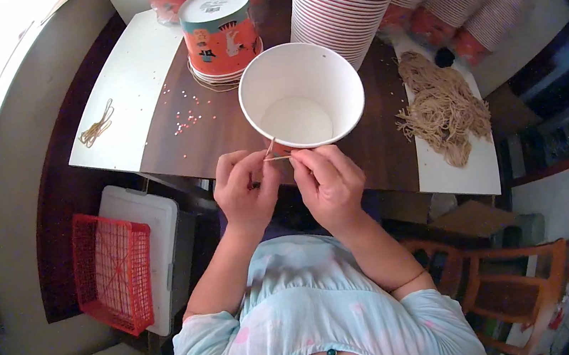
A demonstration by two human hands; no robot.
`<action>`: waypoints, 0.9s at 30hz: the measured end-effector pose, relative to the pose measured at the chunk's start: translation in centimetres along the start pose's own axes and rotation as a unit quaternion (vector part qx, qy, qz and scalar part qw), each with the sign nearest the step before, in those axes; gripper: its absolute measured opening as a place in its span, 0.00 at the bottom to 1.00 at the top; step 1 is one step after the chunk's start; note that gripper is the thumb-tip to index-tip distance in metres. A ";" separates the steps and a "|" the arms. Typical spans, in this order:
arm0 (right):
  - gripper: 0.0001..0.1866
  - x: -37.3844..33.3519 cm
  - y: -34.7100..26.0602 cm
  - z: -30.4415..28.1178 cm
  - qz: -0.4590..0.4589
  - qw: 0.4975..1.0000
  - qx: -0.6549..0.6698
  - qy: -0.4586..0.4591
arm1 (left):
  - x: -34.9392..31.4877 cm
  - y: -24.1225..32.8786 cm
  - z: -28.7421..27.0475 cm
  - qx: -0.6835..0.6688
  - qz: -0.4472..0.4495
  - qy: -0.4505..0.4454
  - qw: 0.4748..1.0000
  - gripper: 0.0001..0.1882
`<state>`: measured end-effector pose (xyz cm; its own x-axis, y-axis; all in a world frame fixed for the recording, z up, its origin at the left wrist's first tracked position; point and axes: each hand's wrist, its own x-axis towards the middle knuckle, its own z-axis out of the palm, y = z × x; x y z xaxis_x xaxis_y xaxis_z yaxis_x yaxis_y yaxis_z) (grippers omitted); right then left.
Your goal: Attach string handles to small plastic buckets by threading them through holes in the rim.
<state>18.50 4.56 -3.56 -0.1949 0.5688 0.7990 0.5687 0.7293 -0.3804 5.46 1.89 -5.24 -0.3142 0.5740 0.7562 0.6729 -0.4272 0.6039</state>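
Note:
A white paper bucket (341, 87) lies tipped at the front of the brown table, its open mouth toward me, and no contents show inside. At its near rim my left hand (246, 186) is closed in a pinch on a thin tan cord (279, 157). My right hand (332, 182) pinches the same cord a little to the right, so a short length stretches between the fingertips. A short end sticks up beside the rim. Whether the cord passes through the bucket's wall I cannot tell.
An orange patterned bucket (220, 46) stands upside down behind, left of a tall bucket stack (342, 12). Tan cords (444, 110) are heaped at right; a few cords (98, 124) lie at left. Small bits (191, 121) litter the table (177, 152). A red basket (113, 268) and wooden chair (506, 277) stand below.

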 end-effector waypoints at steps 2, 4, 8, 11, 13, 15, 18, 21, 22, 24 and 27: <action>0.08 -0.1 0.1 0.3 -0.005 1.000 -0.012 -0.004 | -0.5 0.2 -0.2 -0.154 -0.201 -0.054 0.966 0.02; 0.08 -0.1 -0.1 0.4 -0.011 1.000 -0.025 -0.009 | -0.1 0.6 -0.3 -0.167 -0.203 -0.063 0.963 0.02; 0.07 0.1 -0.2 0.7 0.018 0.996 -0.030 -0.084 | 0.6 0.0 -0.3 -0.347 -0.352 -0.085 0.865 0.03; 0.07 0.5 0.3 1.3 0.048 0.991 0.085 -0.090 | 1.2 -0.6 -0.8 -0.384 -0.411 -0.126 0.817 0.04; 0.07 0.8 0.2 1.3 0.071 0.979 0.168 -0.088 | 1.6 -1.2 -1.1 -0.387 -0.417 -0.152 0.808 0.05; 0.06 1.4 -0.1 0.8 0.149 0.945 0.268 -0.117 | 2.1 -1.4 -1.3 -0.420 -0.436 -0.184 0.774 0.06; 0.07 1.0 0.2 1.5 0.184 0.926 0.315 -0.093 | 2.8 -0.9 -1.7 -0.381 -0.469 -0.211 0.768 0.05; 0.09 0.8 0.7 1.7 0.321 0.862 0.375 -0.119 | 3.0 -1.1 -2.0 -0.341 -0.484 -0.235 0.771 0.06; 0.09 0.9 0.4 1.6 0.387 0.799 0.446 -0.112 | 3.1 -0.9 -2.0 -0.341 -0.485 -0.235 0.770 0.06; 0.09 1.3 0.0 1.6 0.424 0.749 0.498 -0.101 | 3.2 -0.3 -2.1 -0.350 -0.502 -0.220 0.760 0.08; 0.09 1.0 0.6 1.9 0.480 0.664 0.567 -0.088 | 2.2 -1.0 -1.5 -0.366 -0.480 -0.170 0.779 0.05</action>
<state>17.16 6.28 -3.91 -0.3242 0.9412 -0.0945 -0.4487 -0.2410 -0.8605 3.11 2.50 -3.79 -0.1589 0.9731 -0.1671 -0.3642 0.0995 0.9260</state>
